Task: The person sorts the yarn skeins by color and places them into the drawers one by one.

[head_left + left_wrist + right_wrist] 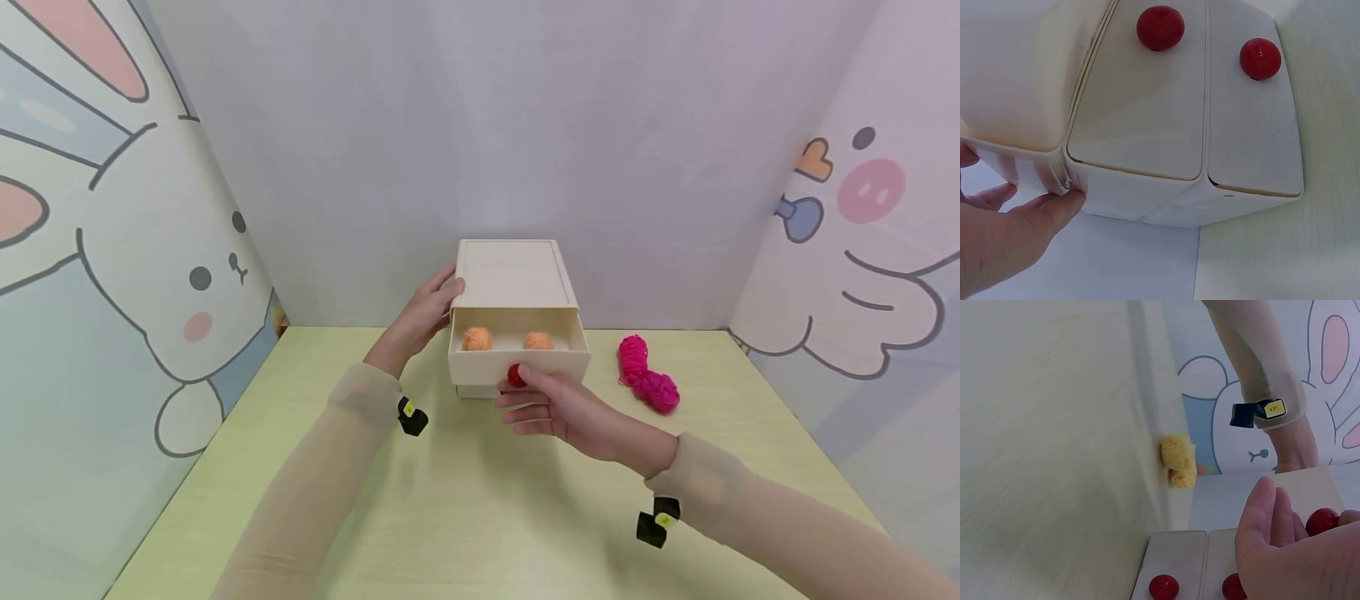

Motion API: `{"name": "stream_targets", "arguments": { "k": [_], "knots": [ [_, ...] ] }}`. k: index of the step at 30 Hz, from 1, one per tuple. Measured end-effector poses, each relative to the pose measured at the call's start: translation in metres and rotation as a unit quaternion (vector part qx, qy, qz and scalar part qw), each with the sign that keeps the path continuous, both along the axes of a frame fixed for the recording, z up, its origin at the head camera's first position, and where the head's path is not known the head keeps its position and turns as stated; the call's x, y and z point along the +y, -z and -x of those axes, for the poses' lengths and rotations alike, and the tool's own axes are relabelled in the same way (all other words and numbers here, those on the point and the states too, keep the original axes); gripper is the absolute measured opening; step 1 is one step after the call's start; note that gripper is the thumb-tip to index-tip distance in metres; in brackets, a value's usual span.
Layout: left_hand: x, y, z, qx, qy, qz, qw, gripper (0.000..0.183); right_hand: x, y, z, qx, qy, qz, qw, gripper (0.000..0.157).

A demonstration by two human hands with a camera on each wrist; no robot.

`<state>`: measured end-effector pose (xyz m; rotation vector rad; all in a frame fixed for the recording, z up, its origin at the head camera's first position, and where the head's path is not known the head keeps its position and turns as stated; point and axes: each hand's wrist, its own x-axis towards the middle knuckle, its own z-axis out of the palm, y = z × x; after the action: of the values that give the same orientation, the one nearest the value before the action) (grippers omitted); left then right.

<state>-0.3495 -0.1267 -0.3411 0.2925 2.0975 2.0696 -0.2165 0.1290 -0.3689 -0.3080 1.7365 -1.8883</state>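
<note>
A white drawer cabinet (pixel 513 275) stands at the back of the table, its top drawer (pixel 472 367) pulled partway out. Inside the drawer lie an orange yarn ball (pixel 477 338) on the left and another orange yarn ball (pixel 538 341) on the right. My right hand (pixel 562 408) pinches the drawer's red knob (pixel 516 375) with thumb and index finger, the other fingers extended below. Against the cabinet's left side rests my left hand (pixel 423 312), fingers extended. Two lower drawers with a middle red knob (pixel 1160 28) and a bottom red knob (pixel 1260 59) are closed.
Bright pink yarn (pixel 648 375) lies on the table (pixel 480 508) to the right of the cabinet. Yellow yarn (pixel 1179 460) sits on the left side, hidden behind the left arm in the head view. A white curtain-like wall (pixel 495 125) rises behind.
</note>
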Motion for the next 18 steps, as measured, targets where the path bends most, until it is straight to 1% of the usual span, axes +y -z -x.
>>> {"name": "stream_targets", "arguments": {
  "k": [6,13,18],
  "knots": [
    [0.0,0.0,0.0,-0.002,0.0,-0.003,1.0,0.063,-0.002,-0.001,0.011,0.004,0.009,0.004,1.0,0.049],
    [0.0,-0.001,-0.003,0.002,0.003,0.005,1.0,0.063,-0.003,-0.004,0.026,0.01,0.011,-0.003,1.0,0.052],
    [0.0,-0.002,-0.003,0.003,0.004,0.007,1.0,0.064,-0.005,-0.004,0.038,0.015,0.017,-0.009,1.0,0.052]
  ]
}}
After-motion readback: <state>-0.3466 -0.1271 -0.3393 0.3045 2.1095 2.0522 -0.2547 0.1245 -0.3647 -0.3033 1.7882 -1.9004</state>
